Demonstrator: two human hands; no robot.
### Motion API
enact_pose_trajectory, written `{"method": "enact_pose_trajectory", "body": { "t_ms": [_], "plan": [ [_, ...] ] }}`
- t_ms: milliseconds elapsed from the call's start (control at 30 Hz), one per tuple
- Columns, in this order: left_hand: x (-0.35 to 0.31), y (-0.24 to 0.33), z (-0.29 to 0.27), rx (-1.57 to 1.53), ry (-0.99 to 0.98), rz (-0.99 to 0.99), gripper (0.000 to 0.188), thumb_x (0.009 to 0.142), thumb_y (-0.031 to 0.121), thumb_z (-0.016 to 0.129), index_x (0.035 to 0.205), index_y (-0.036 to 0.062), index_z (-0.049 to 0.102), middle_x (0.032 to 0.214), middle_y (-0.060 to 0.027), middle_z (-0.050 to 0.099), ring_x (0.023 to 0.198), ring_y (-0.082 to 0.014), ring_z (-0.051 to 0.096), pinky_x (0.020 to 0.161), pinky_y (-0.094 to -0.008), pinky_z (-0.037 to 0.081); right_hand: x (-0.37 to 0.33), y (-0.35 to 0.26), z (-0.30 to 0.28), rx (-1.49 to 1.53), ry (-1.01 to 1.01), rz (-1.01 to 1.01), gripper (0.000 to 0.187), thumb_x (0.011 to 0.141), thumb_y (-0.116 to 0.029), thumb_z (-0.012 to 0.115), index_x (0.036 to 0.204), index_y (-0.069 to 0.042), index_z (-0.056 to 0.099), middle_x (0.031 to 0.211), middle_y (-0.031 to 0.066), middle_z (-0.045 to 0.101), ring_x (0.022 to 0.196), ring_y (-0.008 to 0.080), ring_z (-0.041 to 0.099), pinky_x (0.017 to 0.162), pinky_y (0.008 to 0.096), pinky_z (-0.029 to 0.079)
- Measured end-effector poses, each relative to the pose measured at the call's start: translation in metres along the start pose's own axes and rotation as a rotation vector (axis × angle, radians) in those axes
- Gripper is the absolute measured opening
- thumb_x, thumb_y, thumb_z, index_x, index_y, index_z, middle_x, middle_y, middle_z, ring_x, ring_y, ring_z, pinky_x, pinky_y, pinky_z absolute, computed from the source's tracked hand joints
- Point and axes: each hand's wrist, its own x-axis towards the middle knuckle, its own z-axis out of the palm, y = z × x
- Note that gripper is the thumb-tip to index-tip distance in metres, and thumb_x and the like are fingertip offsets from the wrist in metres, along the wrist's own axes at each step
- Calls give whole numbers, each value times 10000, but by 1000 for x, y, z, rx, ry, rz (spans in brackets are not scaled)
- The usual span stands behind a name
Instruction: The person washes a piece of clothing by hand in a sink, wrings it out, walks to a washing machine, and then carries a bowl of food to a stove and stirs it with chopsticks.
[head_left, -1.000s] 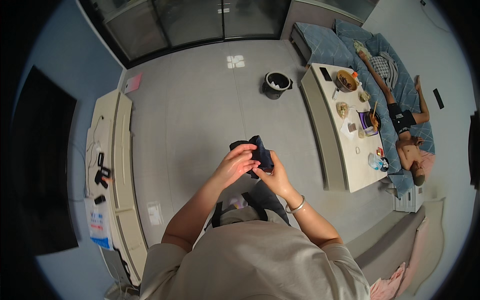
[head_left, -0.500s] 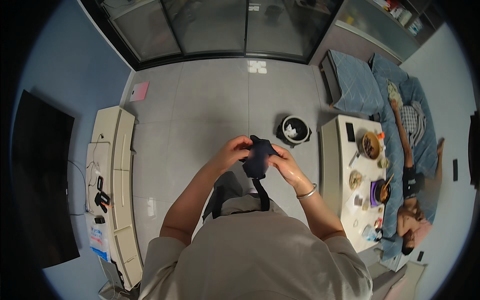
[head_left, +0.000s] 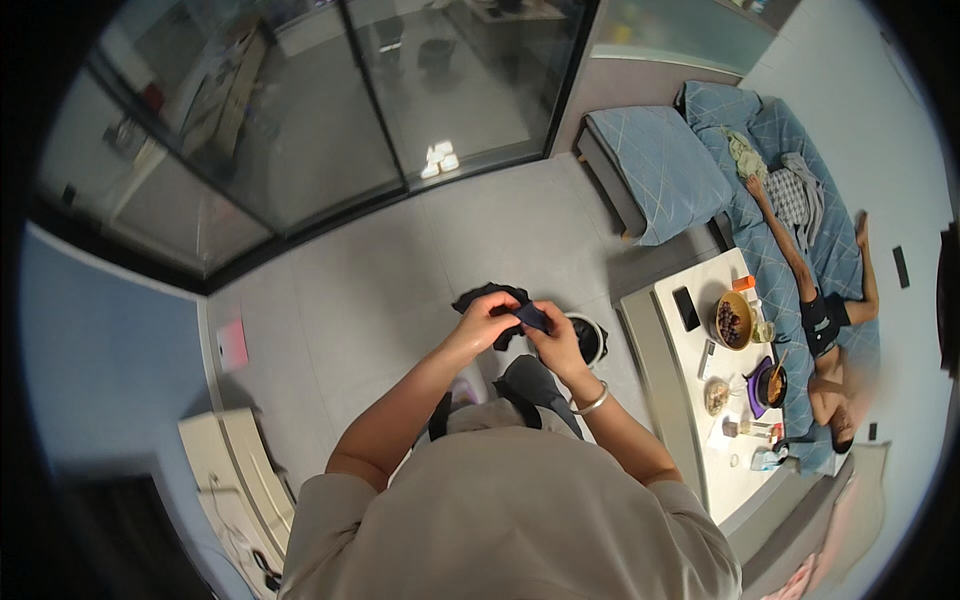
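A crumpled dark navy cloth item (head_left: 533,317) is held between my two hands in front of my waist; its exact kind is not clear. My left hand (head_left: 486,324) pinches it with thumb and fingers, and part of the dark fabric spreads out beyond the knuckles. On the other side, my right hand (head_left: 558,345), with a silver bangle at the wrist, grips a folded edge. The two hands are close together. Just past my right hand, a round waste bin (head_left: 601,343) with a black liner is partly covered by it.
To the right stands a low white table (head_left: 655,300) with a phone (head_left: 686,309), a bowl of dark fruit (head_left: 733,320) and several dishes. A person (head_left: 822,330) lies on the blue sofa (head_left: 835,260) behind it. Glass sliding doors (head_left: 300,130) are ahead; a cream cabinet (head_left: 225,450) stands left.
My view has turned left, so the doors loom larger and the bin sits nearer my right hand. Both hands have drawn closer together, and the cloth is now bunched and folded between them.
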Motion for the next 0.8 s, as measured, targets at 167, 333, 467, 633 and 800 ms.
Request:
{"method": "enact_pose_trajectory", "body": {
  "t_ms": [167,333,467,633,800],
  "plan": [
    [139,34,-50,159,-93,17,129,786,40,572,913,39,551,805,4,555,733,-70,507,667,-219,399,118,-27,-51,333,122,315,228,806,22,426,985,-45,551,899,13,568,811,118,549,803,273,485],
    [261,104,-84,189,-147,-70,117,828,112,597,927,63,560,803,2,557,734,-70,495,666,-211,388,251,-13,-115,913,-38,426,172,765,-89,464,916,-55,538,924,85,576,860,236,562,818,410,480],
    [374,134,-123,106,52,-13,134,833,144,606,943,72,579,813,-14,580,780,-88,516,710,-220,403,343,-95,-139,1110,-16,569,230,822,-198,525,976,-29,547,891,59,589,832,170,580,715,305,488],
    [522,145,-141,241,154,265,211,817,113,616,1014,74,555,1007,-27,585,934,-128,542,812,-284,423,477,-73,-201,169,-1,194,169,826,-195,616,847,-29,590,831,9,599,739,114,576,623,263,448],
    [648,184,-161,484,74,309,294,795,72,608,1077,92,528,1079,-20,557,1021,-151,508,862,-343,410,612,-99,-231,-569,202,-223,256,715,-112,670,888,15,529,794,154,561,683,269,562,628,300,444]
  ]
}}
